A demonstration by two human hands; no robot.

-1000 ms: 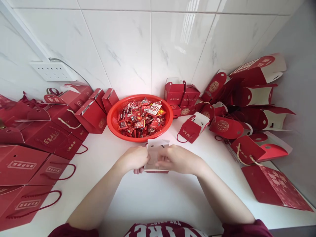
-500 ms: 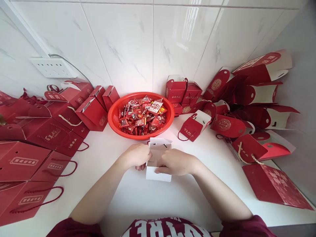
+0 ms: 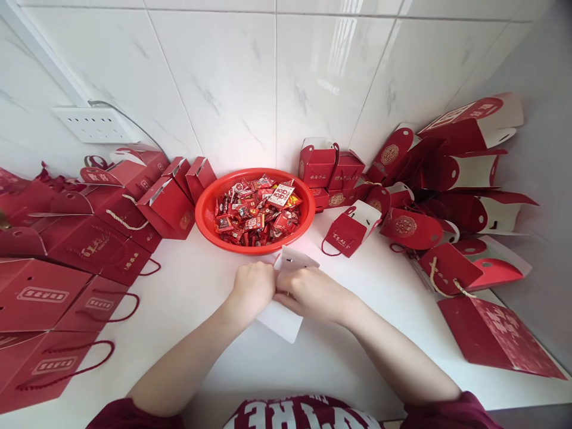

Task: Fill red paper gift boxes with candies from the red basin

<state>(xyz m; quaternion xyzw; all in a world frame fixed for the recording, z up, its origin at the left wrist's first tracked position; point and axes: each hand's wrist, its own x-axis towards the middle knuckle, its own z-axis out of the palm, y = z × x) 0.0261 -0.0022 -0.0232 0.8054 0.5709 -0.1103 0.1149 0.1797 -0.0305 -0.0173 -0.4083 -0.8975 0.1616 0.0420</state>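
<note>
Both my hands grip a small paper gift bag (image 3: 286, 319) whose white inside faces me, low over the white counter (image 3: 277, 363). My left hand (image 3: 251, 287) pinches its left edge and my right hand (image 3: 308, 292) holds its right side; the two hands touch. The bag is tilted, with its punched top flap toward a red plastic basket (image 3: 206, 208) full of red-wrapped candies (image 3: 257, 211) just beyond my hands.
Red gift bags with cord handles (image 3: 67, 292) lie stacked along the left. More red and white bags (image 3: 451, 190) pile up at the right and back, and one flat bag (image 3: 496, 336) lies near the right edge. A wall socket (image 3: 93, 124) sits on the tiled wall.
The white bag has turned in my hands from squarely upright to tilted, its lower corner now sticking out toward me. My hands have drawn closer together.
</note>
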